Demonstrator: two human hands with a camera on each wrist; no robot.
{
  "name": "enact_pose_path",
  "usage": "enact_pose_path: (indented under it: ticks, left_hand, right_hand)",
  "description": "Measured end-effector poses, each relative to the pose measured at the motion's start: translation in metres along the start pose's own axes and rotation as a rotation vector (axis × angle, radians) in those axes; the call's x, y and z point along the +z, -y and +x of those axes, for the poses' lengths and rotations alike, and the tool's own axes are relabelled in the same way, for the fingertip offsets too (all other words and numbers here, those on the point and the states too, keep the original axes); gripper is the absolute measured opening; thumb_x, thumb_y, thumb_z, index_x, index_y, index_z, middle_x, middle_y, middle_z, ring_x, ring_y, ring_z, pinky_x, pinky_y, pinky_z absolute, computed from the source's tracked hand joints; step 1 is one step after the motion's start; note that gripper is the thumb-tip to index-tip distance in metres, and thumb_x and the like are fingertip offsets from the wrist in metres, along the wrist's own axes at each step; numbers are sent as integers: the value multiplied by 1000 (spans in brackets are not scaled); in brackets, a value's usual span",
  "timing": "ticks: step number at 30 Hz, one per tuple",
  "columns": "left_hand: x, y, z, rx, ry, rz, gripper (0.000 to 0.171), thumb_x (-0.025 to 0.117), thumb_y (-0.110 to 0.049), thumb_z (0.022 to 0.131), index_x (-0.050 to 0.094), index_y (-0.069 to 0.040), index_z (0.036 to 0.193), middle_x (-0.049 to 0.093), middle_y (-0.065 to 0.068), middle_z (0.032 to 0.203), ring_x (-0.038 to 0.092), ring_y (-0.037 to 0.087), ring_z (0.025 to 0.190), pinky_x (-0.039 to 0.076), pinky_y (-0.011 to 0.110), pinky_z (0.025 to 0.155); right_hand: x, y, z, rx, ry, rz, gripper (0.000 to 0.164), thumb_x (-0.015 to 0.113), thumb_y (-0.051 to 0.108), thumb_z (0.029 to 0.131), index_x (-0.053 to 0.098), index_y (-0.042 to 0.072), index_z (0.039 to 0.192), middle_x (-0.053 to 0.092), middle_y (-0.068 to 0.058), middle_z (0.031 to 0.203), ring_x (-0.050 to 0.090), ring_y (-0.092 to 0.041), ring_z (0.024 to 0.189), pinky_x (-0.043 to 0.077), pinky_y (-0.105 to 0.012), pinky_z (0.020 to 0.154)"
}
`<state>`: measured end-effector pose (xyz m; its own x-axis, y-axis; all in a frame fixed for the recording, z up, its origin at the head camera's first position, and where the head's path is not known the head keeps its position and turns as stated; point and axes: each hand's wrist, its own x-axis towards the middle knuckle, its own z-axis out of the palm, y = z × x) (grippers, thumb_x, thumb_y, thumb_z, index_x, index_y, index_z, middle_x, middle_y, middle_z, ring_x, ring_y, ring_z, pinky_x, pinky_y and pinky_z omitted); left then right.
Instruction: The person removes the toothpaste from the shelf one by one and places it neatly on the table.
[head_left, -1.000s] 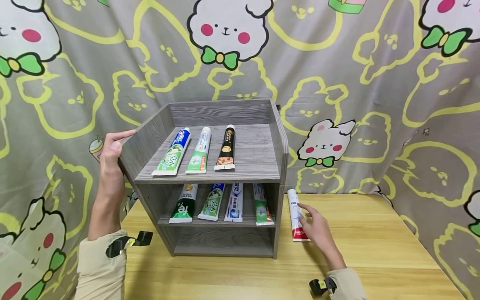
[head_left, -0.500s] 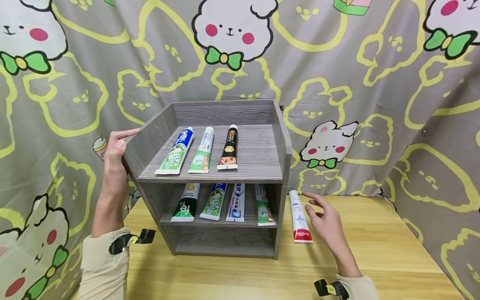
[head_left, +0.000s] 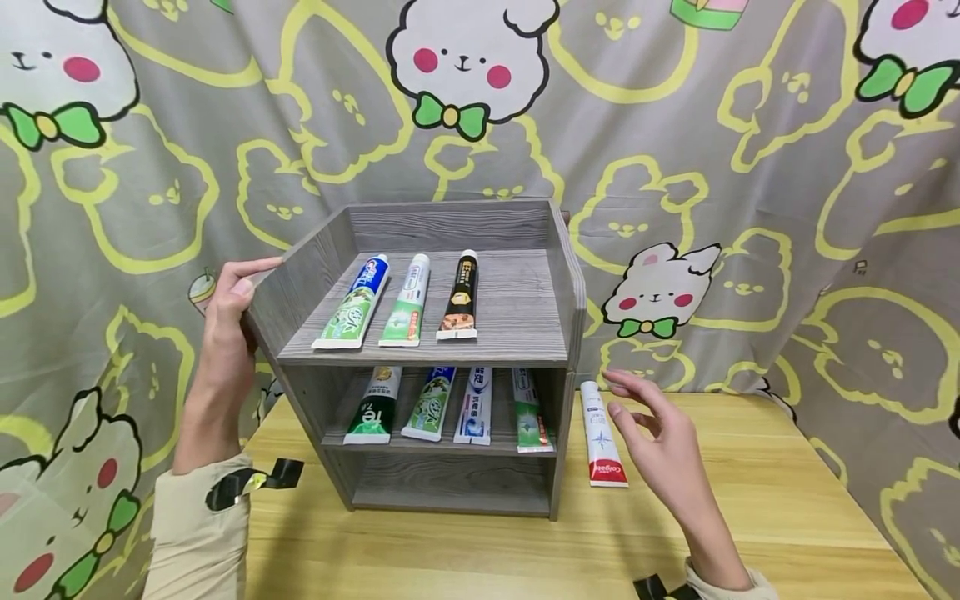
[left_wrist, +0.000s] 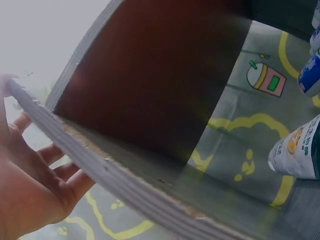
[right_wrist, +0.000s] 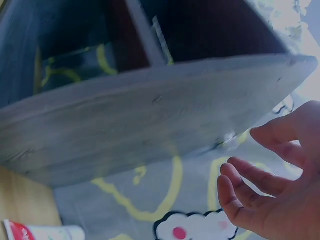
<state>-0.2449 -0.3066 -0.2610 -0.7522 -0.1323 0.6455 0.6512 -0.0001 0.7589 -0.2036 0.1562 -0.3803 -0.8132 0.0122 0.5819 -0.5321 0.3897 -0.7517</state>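
Observation:
A grey wooden desk shelf (head_left: 450, 358) stands on the table. At its upper left edge my left hand (head_left: 231, 321) grips the side panel (left_wrist: 107, 165), the fingers reaching behind it in the left wrist view. To the right of the shelf, a white and red Colgate toothpaste tube (head_left: 602, 437) lies flat on the wood. My right hand (head_left: 660, 437) hovers just right of that tube, fingers loosely bent and holding nothing. On the top board rest a blue-green tube (head_left: 352, 302), a white-green tube (head_left: 406, 300) and a black tube (head_left: 460, 296).
Several more toothpaste tubes lie in the middle compartment, among them a dark green one (head_left: 375, 406) and one at its right end (head_left: 529, 410). Below is a low bottom compartment (head_left: 450, 483). A patterned curtain (head_left: 810, 192) hangs behind the wooden table (head_left: 720, 500).
My right hand has come away from the Colgate tube, up and to the right, its fingers parting from it. My left hand keeps its grip on the shelf.

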Motion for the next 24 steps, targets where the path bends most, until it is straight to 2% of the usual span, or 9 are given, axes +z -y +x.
enact_pose_path:
  ticks: [3,6,11,14,18,21,24]
  left_hand:
    - [-2,-2,0,-33,31,-5,41,44,-25,102,60,-7,135,55,16,119,52,26,93,46,29,69]
    - [-6,-4,0,-25,53,3,40,45,-22,103,61,-4,135,56,15,121,54,25,92,49,28,67]
    - [-10,-9,3,-19,65,-17,36,52,-19,105,64,0,133,64,10,107,60,16,78,51,24,60]
    - [-10,-12,6,-29,54,3,33,56,-19,105,67,0,130,66,5,94,54,11,63,42,21,51]
    - [-10,-13,8,-24,31,49,29,59,-18,104,71,-1,124,63,2,80,42,10,50,26,26,42]
    - [-9,-13,8,-28,11,44,27,59,-17,103,72,-1,121,62,2,77,42,9,48,26,26,42]
    - [-8,-13,9,-27,1,40,28,58,-18,104,71,-1,121,63,3,78,46,9,50,35,22,44]
  right_hand:
    - [-2,11,-2,-24,10,46,42,64,-6,97,66,10,135,63,-3,135,60,-15,116,50,-16,89]
    - [-5,24,-4,-62,36,74,46,67,-9,94,65,10,136,62,-2,137,61,-18,117,52,-19,89]
    - [-8,47,-8,-129,75,138,51,68,-15,89,66,11,134,61,-2,139,61,-21,120,54,-24,90]
    - [-6,58,-11,-199,72,175,54,67,-22,85,67,6,132,62,-10,137,62,-24,118,54,-24,90]
    - [0,70,-10,-292,59,196,52,66,-25,84,67,0,130,62,-16,134,62,-25,117,54,-25,91]
    - [5,77,-8,-346,27,161,52,67,-24,83,68,2,129,64,-13,132,63,-22,118,54,-26,91]
    - [10,85,-7,-390,9,134,54,69,-23,81,69,4,128,65,-12,129,64,-21,116,55,-27,91]
